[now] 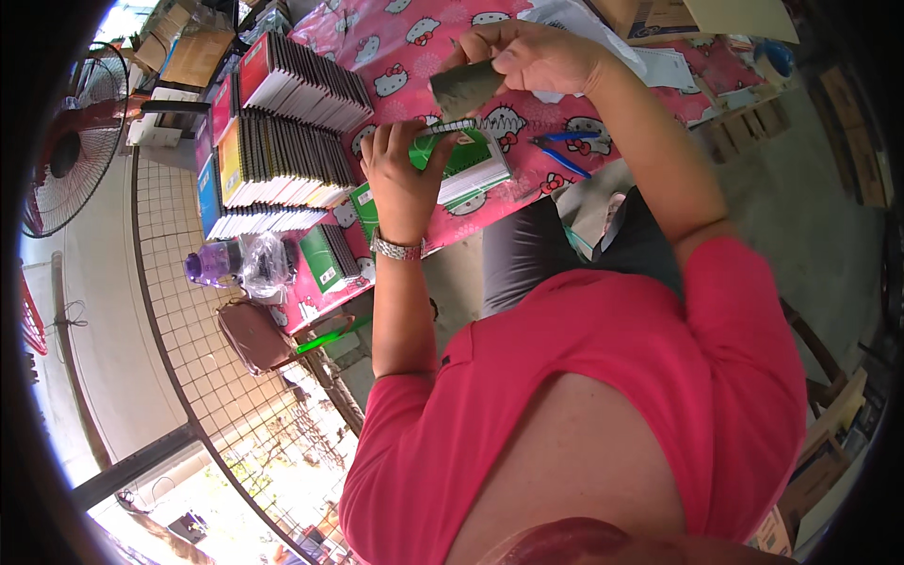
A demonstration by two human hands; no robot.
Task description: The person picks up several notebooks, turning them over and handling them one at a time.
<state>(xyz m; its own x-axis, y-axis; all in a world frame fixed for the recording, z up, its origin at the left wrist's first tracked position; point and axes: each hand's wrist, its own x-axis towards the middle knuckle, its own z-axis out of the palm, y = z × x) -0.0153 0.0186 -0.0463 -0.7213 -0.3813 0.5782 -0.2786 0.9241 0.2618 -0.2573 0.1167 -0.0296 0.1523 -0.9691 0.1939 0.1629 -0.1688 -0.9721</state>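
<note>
A green spiral notebook (pixel 461 158) lies on the pink patterned tablecloth, its coil edge toward the far side. My left hand (pixel 400 169), with a metal watch at the wrist, grips that edge, thumb on one side and fingers curled on the other. Just beyond it, my right hand (pixel 541 56) pinches a dark grey-green rectangular piece (pixel 468 89) and holds it above the coil. Loose wire coil (pixel 504 121) sticks out past the notebook's right end. Blue-handled pliers (pixel 568 137) rest on the cloth to the right, handles apart.
Tall rows of spiral notebooks (pixel 287 160) stand at the left, with a small green stack (pixel 330 256) nearer me. A purple bottle (pixel 213 264) and a brown bag (pixel 254 337) are by the left edge. Papers (pixel 664 71) lie far right; a fan (pixel 75 141) stands far left.
</note>
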